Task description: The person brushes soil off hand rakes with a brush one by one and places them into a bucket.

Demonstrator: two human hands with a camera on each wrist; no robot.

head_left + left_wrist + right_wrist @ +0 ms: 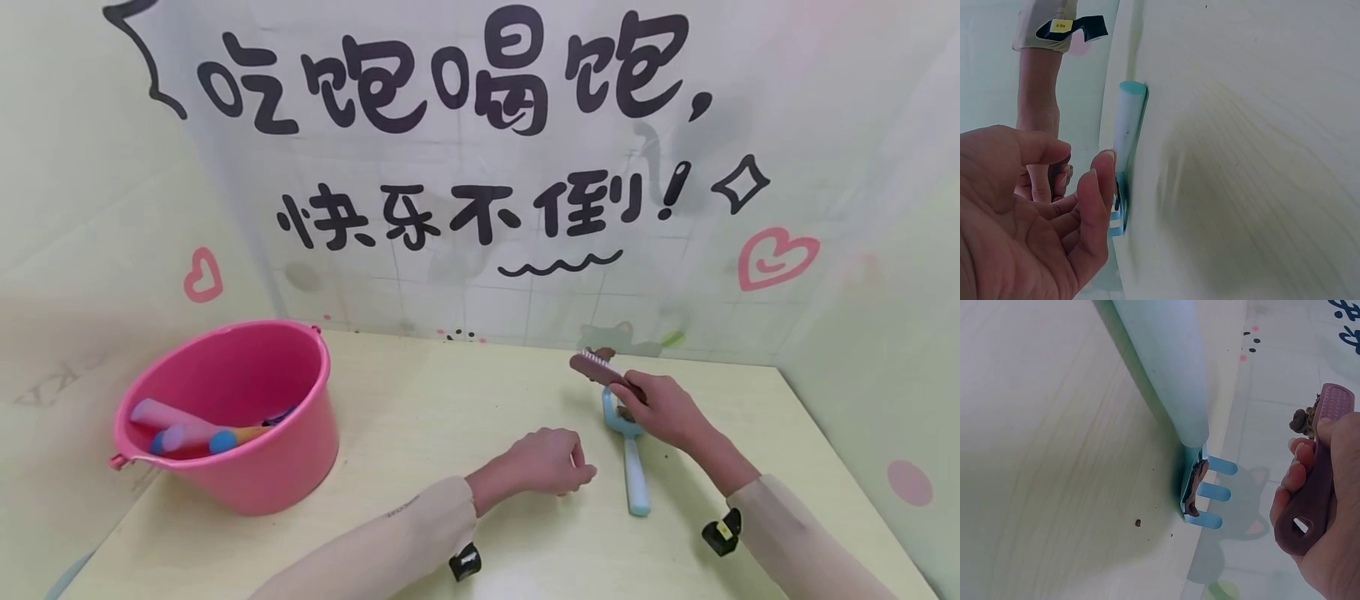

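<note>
My right hand grips the handle of a purple-brown brush with pale bristles. A dark brown crumpled clump shows beside the brush head; whether they touch I cannot tell. Under the right hand, on the table, lies a light blue scoop with a thick handle and several prongs. Another brown piece sits in the scoop's head. Left of the scoop, my left hand hovers with loosely curled fingers and holds nothing.
A pink bucket stands at the left of the pale wooden table, with pink, blue and orange items inside. Small dark crumbs lie near the scoop. A printed translucent curtain hangs behind the table and at its sides.
</note>
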